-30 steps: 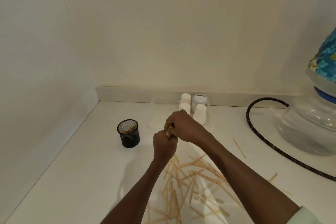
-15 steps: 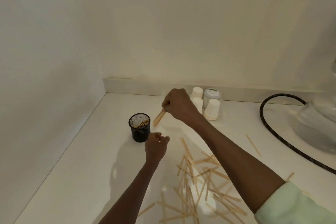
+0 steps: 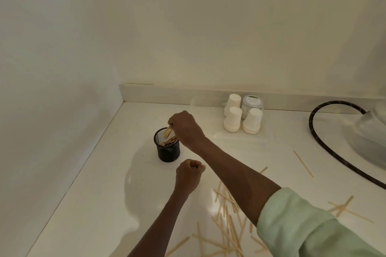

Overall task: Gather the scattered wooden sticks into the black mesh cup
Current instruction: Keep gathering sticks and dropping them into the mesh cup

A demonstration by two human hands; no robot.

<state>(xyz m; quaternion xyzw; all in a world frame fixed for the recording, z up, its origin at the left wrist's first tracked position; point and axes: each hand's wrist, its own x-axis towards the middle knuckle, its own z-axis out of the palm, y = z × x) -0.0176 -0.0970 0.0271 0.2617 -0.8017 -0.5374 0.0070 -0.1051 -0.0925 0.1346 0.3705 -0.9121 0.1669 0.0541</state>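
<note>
Right now the right hand (image 3: 186, 126) pinches a small bunch of sticks (image 3: 167, 132) with their tips inside the black cup (image 3: 167, 149), left of frame centre, so this looks like the drop-in step. The left hand (image 3: 189, 174), just below the cup, is curled and holds nothing. Next comes letting go, then reaching for the loose sticks (image 3: 226, 215) scattered at lower right.

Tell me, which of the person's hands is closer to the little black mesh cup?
Right. The right hand is directly over the black mesh cup, holding a few wooden sticks at its mouth. The left hand is curled, nearer the camera, apart from the cup.
</note>
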